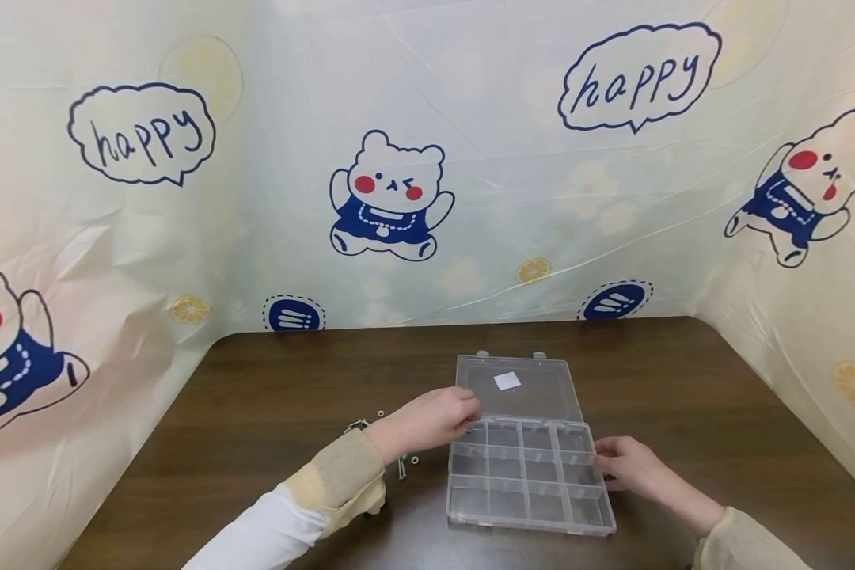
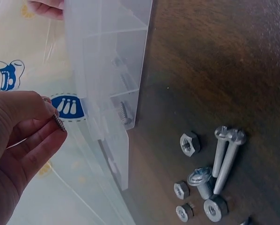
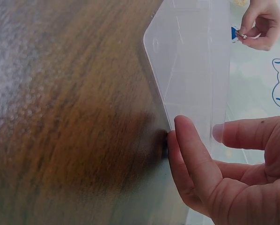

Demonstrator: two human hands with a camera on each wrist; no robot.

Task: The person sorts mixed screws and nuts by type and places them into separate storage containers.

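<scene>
Bracing the opened compartment box (image 1: pixel 534 526) at its right side, the right hand (image 1: pixel 634 463) has thumb and fingers clamped on the box's wall, presumably to keep it from sliding on the table (image 1: pixel 684 380). Left of the box lie loose bolts (image 2: pixel 227 161) and nuts (image 2: pixel 190 143), a spot probably convenient to the left hand (image 1: pixel 445 413). That hand, raised near the box's rear-left corner, has thumb and fingertips together on a small screw (image 2: pixel 59 123); a pinch likely suits so slight a piece. Another screw (image 2: pixel 124 114) shows through the box's left wall. Behind the box, its lid (image 1: pixel 541 400) lies folded back, leaving the compartments uncovered. Beyond the box hangs a printed backdrop (image 1: pixel 470 305).
</scene>
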